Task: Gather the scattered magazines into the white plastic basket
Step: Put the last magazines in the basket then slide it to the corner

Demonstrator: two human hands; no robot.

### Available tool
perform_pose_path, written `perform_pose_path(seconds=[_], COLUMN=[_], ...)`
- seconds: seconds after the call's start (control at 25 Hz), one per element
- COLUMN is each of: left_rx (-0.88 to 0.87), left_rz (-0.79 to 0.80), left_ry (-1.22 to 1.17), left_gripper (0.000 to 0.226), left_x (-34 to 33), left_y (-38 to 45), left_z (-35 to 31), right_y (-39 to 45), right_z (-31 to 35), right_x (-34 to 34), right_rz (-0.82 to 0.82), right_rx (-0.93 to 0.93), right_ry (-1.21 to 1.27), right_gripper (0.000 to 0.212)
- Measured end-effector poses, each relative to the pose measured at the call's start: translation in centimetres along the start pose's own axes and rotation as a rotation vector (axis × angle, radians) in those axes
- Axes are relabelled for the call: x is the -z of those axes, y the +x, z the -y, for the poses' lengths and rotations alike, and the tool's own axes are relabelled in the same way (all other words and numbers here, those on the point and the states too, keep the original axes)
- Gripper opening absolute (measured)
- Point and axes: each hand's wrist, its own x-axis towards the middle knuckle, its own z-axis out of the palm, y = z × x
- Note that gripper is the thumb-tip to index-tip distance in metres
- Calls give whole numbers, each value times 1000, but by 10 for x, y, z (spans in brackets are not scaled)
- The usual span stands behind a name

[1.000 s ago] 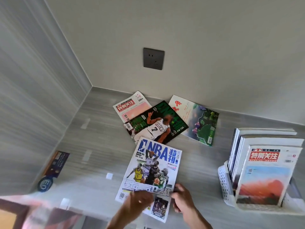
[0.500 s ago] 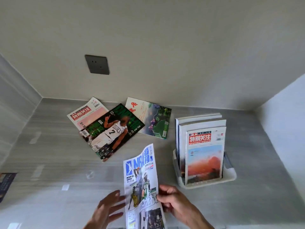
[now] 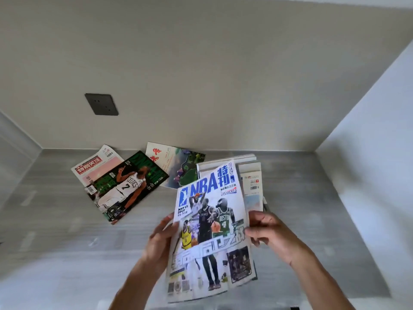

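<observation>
**NBA magazine held up in both hands in front of the basket**

The NBA magazine (image 3: 210,222) is off the grey counter (image 3: 55,231), cover toward the camera, held upright with a slight tilt. The left hand (image 3: 159,240) grips its left edge, fingers (image 3: 166,220) curled behind the pages. The right hand (image 3: 268,233) grips the right edge, its fingers (image 3: 257,217) closed over the margin beside the green-jerseyed player. So both hands are closed on the same magazine.

Taking the NBA magazine as the landmark: directly behind it and mostly hidden by it stand the magazines already stacked upright (image 3: 250,175), their top edges and a strip of one cover showing past its right side. The white plastic basket that holds them is almost wholly covered; only a small bit of something shows near the right hand's fingers, and I cannot tell whether that is its rim.

To the upper left of the NBA magazine, three magazines lie flat on the counter. Nearest is the green Celtics magazine (image 3: 127,184), lying at an angle. It overlaps the red-and-white titled magazine (image 3: 98,164), which sits farther left. Behind the NBA magazine's top left corner lies the landscape-cover magazine (image 3: 176,168), partly hidden by it and touching the green one's corner.

Above these, on the wall, is a dark socket plate (image 3: 101,104).
</observation>
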Motion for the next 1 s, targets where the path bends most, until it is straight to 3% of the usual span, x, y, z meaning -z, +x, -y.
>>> perform_pose_path(seconds=[0.16, 0.32, 0.4, 0.52, 0.64, 0.76, 0.92, 1.0], left_rx=[-191, -514, -573, -597, -550, -471, -518, -462], left_rz=[32, -18, -125, -350, -388, -431, -403, -414], left_ry=[170, 329, 491, 878, 1119, 1200, 1244, 1216], left_gripper=[40, 43, 41, 25, 8, 3, 8, 13], left_x=[-60, -110, -119, -117, -100, -87, -78, -73], left_y=[12, 26, 35, 51, 65, 74, 83, 86], left_z=[-28, -38, -31, -9, 17, 30, 30, 27], right_y=[5, 16, 26, 39, 46, 45, 46, 50], right_z=[35, 45, 38, 6, -34, -58, -69, -66], right_x=[42, 62, 68, 73, 77, 83, 88, 79], right_rz=[-369, -563, -627, -684, -731, -728, -769, -895], right_rx=[-31, 213, 249, 166, 42, -3, -5, -48], right_ry=[-301, -305, -358, -512, -688, -682, -542, -604], right_gripper=[7, 6, 6, 9, 20, 20, 15, 10])
